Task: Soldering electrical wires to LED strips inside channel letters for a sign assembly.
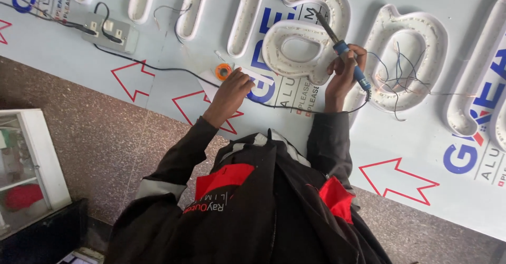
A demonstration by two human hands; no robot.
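Observation:
My right hand (342, 77) is closed around a soldering iron (348, 58) with a blue handle. Its metal tip points up and left over a white channel letter (295, 34) lined with small lights. My left hand (232, 91) rests with fingers curled on the pale protective sheet (174, 48), just right of a small orange solder spool (223, 72). Whether it holds anything is hidden. The iron's black cord (158, 68) runs left under my left hand towards a grey power strip (108, 32). My dark jacket with red patches fills the bottom of the view.
More white channel letters (406, 48) lie across the sheet, one with loose thin wires (400, 77) in it. Red arrows are printed on the sheet. Speckled stone floor (95, 132) lies below it, and a white glass-fronted cabinet (26, 164) stands at the left.

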